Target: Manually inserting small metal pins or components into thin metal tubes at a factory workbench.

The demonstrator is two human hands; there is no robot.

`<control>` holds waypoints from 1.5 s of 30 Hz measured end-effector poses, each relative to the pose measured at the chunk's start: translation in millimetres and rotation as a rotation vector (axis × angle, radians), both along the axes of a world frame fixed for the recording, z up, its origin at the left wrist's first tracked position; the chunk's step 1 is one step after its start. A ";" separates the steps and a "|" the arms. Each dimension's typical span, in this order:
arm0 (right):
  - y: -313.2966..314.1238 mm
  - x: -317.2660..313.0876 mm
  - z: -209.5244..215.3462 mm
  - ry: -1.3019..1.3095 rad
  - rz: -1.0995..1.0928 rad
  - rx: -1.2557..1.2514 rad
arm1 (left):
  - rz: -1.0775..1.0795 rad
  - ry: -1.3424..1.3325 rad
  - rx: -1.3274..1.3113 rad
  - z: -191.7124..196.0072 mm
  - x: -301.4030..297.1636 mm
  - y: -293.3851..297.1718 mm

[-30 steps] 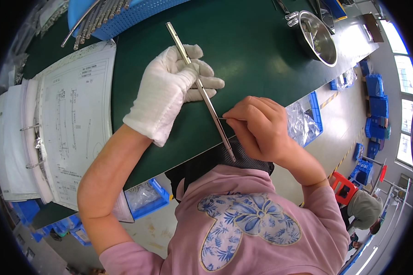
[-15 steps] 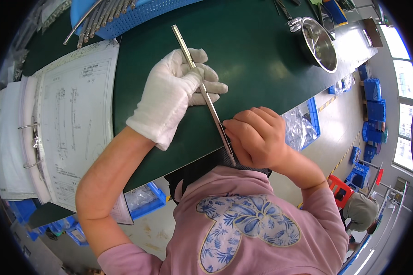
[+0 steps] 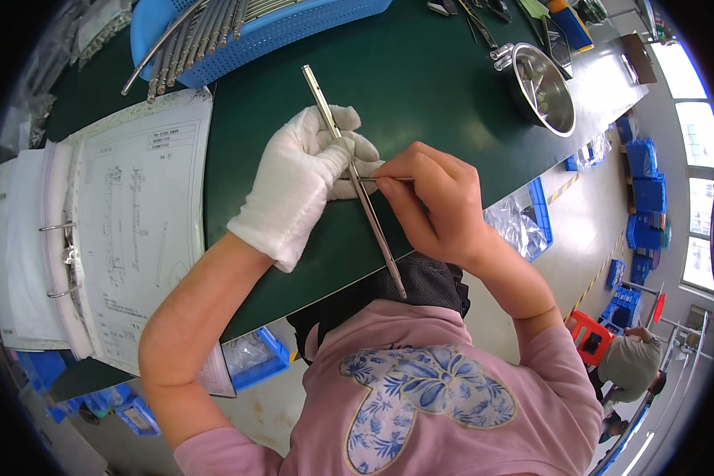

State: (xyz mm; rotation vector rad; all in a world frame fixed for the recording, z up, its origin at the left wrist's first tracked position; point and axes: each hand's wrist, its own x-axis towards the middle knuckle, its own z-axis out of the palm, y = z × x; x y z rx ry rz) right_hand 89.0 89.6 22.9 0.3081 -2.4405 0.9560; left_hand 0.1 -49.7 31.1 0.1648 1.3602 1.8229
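Note:
A long, slim metal bar (image 3: 378, 230), shiny and with small marks along it, slants from the upper left down toward my lap. My left hand (image 3: 289, 178), in a white cloth glove, is closed round its upper half, thumb on top and fingers beneath. Bare and pinched, my right hand (image 3: 440, 202) holds a thin metal pin (image 3: 393, 179) by thumb and forefinger. The pin lies crosswise to the bar, at its right side just below the gloved thumb. Whether its tip enters the bar is too small to tell.
On the green table (image 3: 420, 87), a blue basket (image 3: 274, 44) with several metal rods stands at the back left. An open ring binder (image 3: 155, 198) with drawings lies left. A steel bowl (image 3: 567, 107) of small parts sits right, tools beyond it. Another person (image 3: 631, 365) is far right.
My right hand has moved up along the bar, from its lower part to just below the gloved hand, and the thin pin now shows. My left hand keeps its hold on the bar.

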 end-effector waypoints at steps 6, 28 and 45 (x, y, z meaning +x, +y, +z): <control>0.9 -2.4 -3.3 -0.035 -0.002 0.004 | -0.027 -0.016 0.011 -1.9 0.0 -1.5; 9.1 -21.3 13.5 0.030 -0.056 -0.016 | -0.043 -0.033 0.057 -0.4 1.0 0.2; 8.4 -43.5 4.7 0.018 0.053 0.013 | -0.036 -0.047 0.067 3.4 1.4 2.1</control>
